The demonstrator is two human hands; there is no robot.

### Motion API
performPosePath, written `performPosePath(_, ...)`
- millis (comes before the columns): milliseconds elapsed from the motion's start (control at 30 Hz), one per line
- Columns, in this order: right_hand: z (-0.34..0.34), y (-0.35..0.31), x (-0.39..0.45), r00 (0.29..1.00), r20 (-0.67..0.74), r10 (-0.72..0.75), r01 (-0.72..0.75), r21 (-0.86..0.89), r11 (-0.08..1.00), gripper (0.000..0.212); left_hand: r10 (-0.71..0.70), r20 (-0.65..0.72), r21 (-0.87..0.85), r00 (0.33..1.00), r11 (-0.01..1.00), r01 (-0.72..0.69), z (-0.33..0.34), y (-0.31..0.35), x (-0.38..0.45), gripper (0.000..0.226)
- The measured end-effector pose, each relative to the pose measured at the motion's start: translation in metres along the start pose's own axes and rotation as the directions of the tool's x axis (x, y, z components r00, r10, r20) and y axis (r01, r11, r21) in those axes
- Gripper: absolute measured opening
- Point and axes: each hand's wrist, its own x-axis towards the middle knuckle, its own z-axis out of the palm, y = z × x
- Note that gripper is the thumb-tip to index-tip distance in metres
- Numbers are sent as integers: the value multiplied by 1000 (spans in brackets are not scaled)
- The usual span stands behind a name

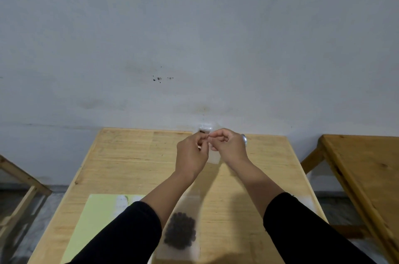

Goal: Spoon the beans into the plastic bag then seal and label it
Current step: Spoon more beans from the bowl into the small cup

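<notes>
black sleeves (121,233) — pushed up, bare hands (191,153)

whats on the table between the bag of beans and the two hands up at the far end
In the head view, only bare wood of the table lies between the bag of beans and the left hand and right hand.

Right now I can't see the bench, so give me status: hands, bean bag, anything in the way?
Left hand and right hand raised together, pinching a small clear item, unclear what. Bag of beans flat on the table. Nothing blocking it.

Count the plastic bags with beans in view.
2: one bag lies flat on the table near the person; a second, small bag is held up by both hands. Others may be hidden.
</notes>
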Motion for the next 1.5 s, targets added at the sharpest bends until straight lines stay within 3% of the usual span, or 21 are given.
performPosePath(200,-9,-2,7,998,-54,-31,21,-169,985,26,-34,-73,49,997,998,38,14,7,6,17)
performPosePath(367,-19,4,8,995,-62,-73,53,-272,961,29,-145,-208,33,967,987,155,3,8,24,18)
performPosePath(433,-20,0,10,998,-8,-68,64,-277,959,29,-119,-150,38,981,991,126,-3,7,28,17)
performPosePath(533,-24,-9,14,994,97,-52,76,-257,963,31,1,70,-46,998,999,2,-12,2,22,16)
performPosePath(600,-27,-12,15,988,143,-53,87,-243,966,32,86,221,-68,971,995,-73,-17,-10,20,49)
performPosePath(700,-28,-12,13,971,236,-49,99,-204,974,31,91,412,8,907,995,-103,-24,-23,19,112)
performPosePath(800,-22,-10,11,937,347,-40,95,-143,985,32,149,497,26,855,982,-187,-25,-29,17,133)
performPosePath(933,-16,-5,10,902,430,-50,125,-147,981,38,208,485,31,850,966,-255,-23,-39,16,126)
performPosePath(1033,-16,0,11,903,429,-39,158,-244,957,36,251,455,51,854,951,-306,-26,-40,14,105)
performPosePath(1233,-15,5,15,911,391,-135,345,-539,768,32,196,391,88,899,965,-249,-18,-54,12,90)
performPosePath(1400,-26,25,18,942,326,-79,188,-317,930,25,161,363,105,918,972,-212,-6,-63,7,91)
performPosePath(1500,-44,54,27,987,159,-17,55,-243,968,20,116,291,132,950,978,-160,3,-66,3,90)
